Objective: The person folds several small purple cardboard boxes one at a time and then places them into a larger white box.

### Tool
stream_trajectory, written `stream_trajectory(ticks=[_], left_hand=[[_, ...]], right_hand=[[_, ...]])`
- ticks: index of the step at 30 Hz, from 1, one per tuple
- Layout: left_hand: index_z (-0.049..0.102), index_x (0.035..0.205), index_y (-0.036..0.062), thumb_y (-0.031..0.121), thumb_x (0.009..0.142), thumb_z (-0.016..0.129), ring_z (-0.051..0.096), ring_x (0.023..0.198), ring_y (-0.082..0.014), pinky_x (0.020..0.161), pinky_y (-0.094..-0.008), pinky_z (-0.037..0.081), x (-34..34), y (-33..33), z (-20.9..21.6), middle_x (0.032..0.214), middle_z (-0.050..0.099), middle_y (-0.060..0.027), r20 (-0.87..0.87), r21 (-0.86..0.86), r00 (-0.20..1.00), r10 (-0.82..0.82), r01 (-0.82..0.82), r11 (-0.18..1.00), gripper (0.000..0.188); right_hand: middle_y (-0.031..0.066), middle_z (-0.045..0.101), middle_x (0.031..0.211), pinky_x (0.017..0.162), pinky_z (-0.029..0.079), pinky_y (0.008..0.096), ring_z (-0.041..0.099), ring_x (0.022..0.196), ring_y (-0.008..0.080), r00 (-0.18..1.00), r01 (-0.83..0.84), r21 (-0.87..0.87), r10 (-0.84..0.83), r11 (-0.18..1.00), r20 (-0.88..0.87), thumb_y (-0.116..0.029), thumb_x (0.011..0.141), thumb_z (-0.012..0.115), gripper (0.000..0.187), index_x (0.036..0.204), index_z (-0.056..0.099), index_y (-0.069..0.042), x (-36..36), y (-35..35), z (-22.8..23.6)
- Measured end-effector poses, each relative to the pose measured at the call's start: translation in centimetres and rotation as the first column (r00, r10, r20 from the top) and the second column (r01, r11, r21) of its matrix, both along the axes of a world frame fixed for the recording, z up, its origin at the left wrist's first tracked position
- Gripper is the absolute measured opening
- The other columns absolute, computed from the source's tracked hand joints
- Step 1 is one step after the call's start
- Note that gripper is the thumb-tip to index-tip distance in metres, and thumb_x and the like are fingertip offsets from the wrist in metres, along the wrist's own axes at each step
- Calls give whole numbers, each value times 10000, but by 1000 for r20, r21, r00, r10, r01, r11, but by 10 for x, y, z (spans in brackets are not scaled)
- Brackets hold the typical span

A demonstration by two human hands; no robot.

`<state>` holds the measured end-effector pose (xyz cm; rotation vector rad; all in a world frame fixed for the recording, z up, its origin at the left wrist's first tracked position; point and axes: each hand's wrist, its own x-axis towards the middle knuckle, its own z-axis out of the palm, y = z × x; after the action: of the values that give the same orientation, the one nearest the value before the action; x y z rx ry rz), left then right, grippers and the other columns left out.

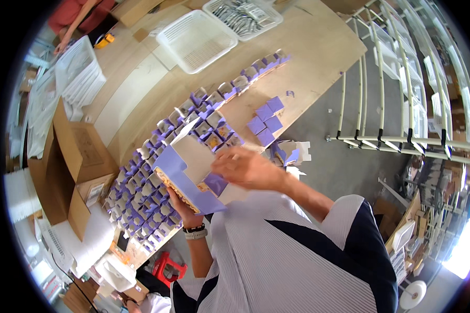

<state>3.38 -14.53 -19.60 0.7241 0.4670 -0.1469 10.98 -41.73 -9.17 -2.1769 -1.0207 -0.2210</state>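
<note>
Holding a stack of flat purple-and-white carton blanks [185,175] from below, the left hand [185,208] grips it, while the right hand [245,168] rests fingers on top, above the folded purple boxes [141,193] on the bench [308,57].

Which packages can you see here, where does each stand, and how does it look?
Flat carton blank: in both hands, purple and white.
Open small cartons: rows along the table, purple.
Closed cartons: table's right edge, purple cubes.
Cardboard box: left, brown, open.

Flat purple-and-white carton blank [188,169], partly folded, tilted above the table.
</note>
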Motion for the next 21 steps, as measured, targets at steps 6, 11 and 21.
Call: stream_trajectory(ticks=[6, 11, 21], left_hand=[[400, 1516, 153, 581, 1061, 358, 569, 1247, -240, 1040, -395, 480, 11, -6, 5, 1430, 544, -61, -31, -76, 994, -103, 100, 992, 626], [417, 1503, 143, 545, 1070, 375, 592, 1218, -226, 1005, -388, 509, 8, 2, -17, 1394, 575, -62, 123, -131, 961, -246, 261, 956, 593], [410, 1518, 184, 615, 1029, 420, 565, 1267, -229, 1047, -408, 484, 6, -14, 15, 1442, 542, -15, -125, -83, 991, -38, 28, 996, 652]], right_hand=[[2, 612, 1306, 1163, 340, 453, 406, 1407, 206, 982, 94, -338, -33, 936, 183, -217, 843, 663, 369, 1195, 652, -108, -29, 25, 6], [59, 606, 1267, 1221, 281, 486, 466, 1367, 232, 1000, 7, -358, -5, 934, 4, -241, 798, 733, 489, 1243, 606, -83, -36, 18, -8], [175, 598, 1186, 861, 576, 450, 675, 982, 309, 482, 876, 298, -648, 380, -589, -260, 829, 796, 606, 1288, 502, 4, 14, -100, -52]])
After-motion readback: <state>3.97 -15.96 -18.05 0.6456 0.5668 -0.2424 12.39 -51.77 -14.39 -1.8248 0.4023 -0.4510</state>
